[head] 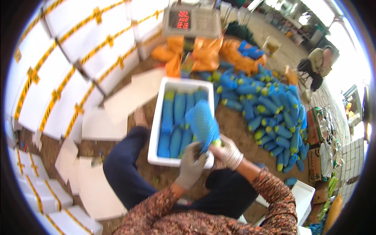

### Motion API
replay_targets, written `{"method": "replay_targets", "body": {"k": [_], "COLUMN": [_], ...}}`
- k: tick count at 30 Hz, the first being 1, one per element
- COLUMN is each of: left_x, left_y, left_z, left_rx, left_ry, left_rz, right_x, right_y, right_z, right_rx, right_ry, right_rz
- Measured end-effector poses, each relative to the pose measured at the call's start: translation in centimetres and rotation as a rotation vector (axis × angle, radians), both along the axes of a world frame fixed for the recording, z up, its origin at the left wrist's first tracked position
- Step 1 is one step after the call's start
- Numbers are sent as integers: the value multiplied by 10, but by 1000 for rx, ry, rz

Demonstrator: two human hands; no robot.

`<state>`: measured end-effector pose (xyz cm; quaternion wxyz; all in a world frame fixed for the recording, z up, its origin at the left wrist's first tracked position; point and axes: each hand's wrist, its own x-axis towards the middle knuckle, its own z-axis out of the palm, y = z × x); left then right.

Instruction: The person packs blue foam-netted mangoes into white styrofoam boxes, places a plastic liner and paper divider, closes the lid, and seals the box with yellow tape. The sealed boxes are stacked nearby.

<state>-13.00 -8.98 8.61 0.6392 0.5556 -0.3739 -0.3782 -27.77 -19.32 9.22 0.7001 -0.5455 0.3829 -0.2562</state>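
A long green vegetable in a blue foam net sleeve (202, 123) is raised over the right part of a white foam box (155, 132). My right hand (227, 151), in a pale glove, grips its bare green lower end. Close to the sleeve's lower edge is my left hand (192, 164), gloved too, with thumb and fingers curled at the netting; whether it pinches the net is hard to tell through the blur. Inside the box, several blue-sleeved vegetables (175, 141) lie side by side in two rows.
A large heap of blue-sleeved vegetables (273, 108) lies at the right. Beyond the box are orange bags (205, 53) and a digital scale (192, 22). Taped white foam boxes (97, 50) are stacked at the left, near loose white lids (105, 124). A person (318, 66) sits farther off.
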Motion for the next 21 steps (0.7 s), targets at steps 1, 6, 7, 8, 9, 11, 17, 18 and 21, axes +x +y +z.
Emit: {"method": "replay_targets", "body": {"k": [1, 6, 7, 8, 9, 11, 17, 18, 21], "left_x": [3, 33, 38, 42, 46, 58, 77, 74, 71], "left_y": [0, -23, -26, -27, -26, -19, 26, 34, 46], "left_z": [-3, -30, -32, -32, -30, -22, -16, -20, -39], "left_rx": [6, 70, 56, 43, 61, -11, -75, -190, -10], "left_ry": [194, 906, 859, 830, 806, 222, -979, -971, -988], "left_rz": [44, -213, -222, -213, -224, -188, -712, -674, -591], "right_x": [8, 28, 32, 32, 31, 25, 16, 18, 27], "right_y": [2, 2, 1, 0, 0, 1, 25, 30, 35], "right_z": [-2, 33, 43, 54, 63, 74, 35, 25, 6], "right_rx": [11, -724, -734, -777, -824, -848, -1180, -889, -705], "right_ry": [-30, 897, 965, 969, 948, 916, 847, 917, 934], "right_rz": [-27, 447, 552, 638, 591, 563, 823, 898, 886]}}
